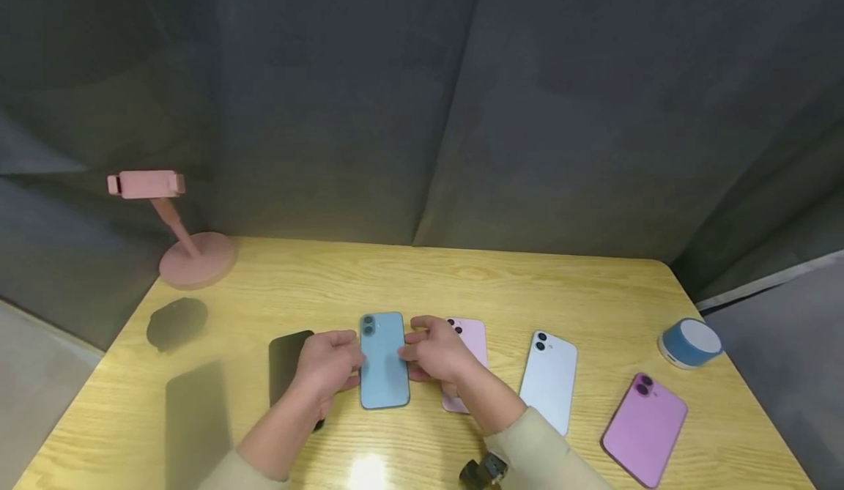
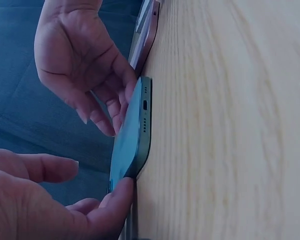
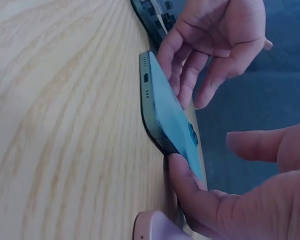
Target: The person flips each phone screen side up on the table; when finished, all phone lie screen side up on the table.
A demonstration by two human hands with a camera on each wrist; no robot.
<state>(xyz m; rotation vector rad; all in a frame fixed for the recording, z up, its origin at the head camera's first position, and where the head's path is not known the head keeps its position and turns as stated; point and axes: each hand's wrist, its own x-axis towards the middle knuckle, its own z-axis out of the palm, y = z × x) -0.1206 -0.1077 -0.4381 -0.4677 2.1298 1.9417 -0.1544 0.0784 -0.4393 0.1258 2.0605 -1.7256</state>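
A light blue phone (image 1: 385,364) lies on the wooden table with its back and twin camera lenses facing up. At its left edge is my left hand (image 1: 328,364); my right hand (image 1: 437,351) is at the opposite edge. In the left wrist view, fingertips of the left hand (image 2: 45,207) touch the phone's side while the thumb stands away from it. The right wrist view has the right hand (image 3: 240,200) likewise, a finger against the edge and the thumb raised. A dark phone (image 1: 285,362) is partly hidden under the left hand, a pink phone (image 1: 473,343) under the right.
A pale phone (image 1: 550,376) and a purple phone (image 1: 646,430) lie further right. Beyond them a small blue cylinder with a white top (image 1: 690,343) stands near the table's right edge. A pink phone stand (image 1: 198,261) occupies the back left corner. A dark curtain (image 1: 330,109) hangs behind the table.
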